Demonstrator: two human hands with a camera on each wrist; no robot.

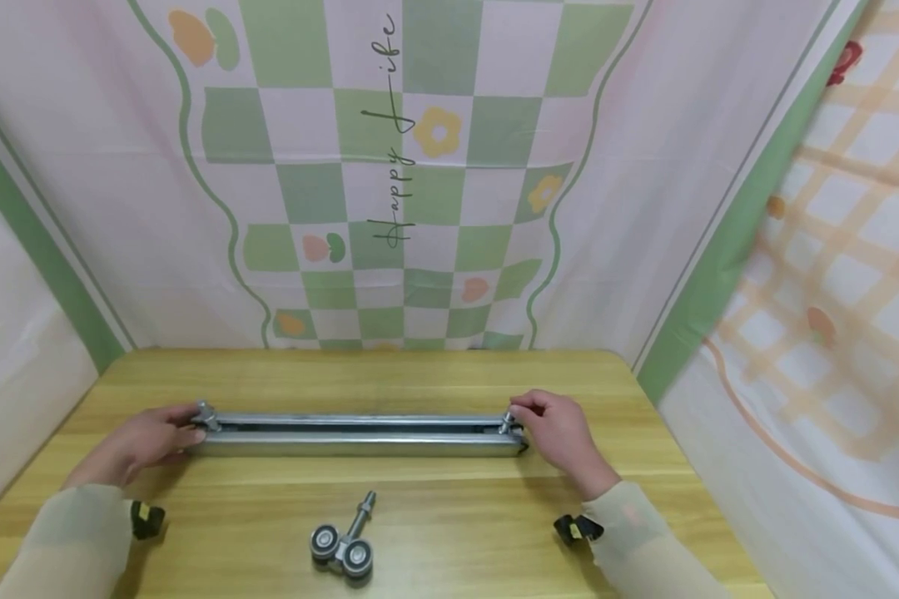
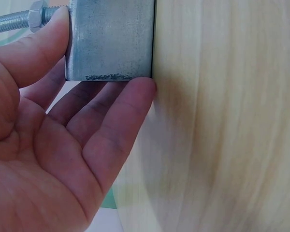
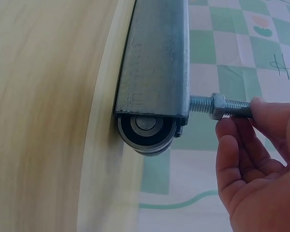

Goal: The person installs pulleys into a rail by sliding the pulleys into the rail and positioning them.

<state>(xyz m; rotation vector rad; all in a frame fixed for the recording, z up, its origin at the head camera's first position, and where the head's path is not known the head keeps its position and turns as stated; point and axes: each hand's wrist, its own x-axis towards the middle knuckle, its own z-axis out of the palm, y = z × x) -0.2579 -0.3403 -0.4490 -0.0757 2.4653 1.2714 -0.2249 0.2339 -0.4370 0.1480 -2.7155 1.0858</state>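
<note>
A galvanised steel channel rail [image 1: 360, 446] lies crosswise on the table, its long slot facing up. My left hand [image 1: 148, 436] grips the rail's left end. In the left wrist view, the thumb lies by the slot edge next to a threaded bolt with a nut [image 2: 36, 16], and fingers press the end. At the right end, a roller trolley [image 3: 146, 126] has its wheels partly outside the channel and its bolt standing up out of the slot. My right hand [image 1: 563, 431] pinches the top of that bolt between thumb and fingers.
Another roller trolley [image 1: 341, 545], with black-ringed wheels and a threaded bolt, lies on the wooden table [image 1: 240, 532] nearer to me. A checked green and white curtain [image 1: 374, 191] hangs behind the table, with more cloth at both sides.
</note>
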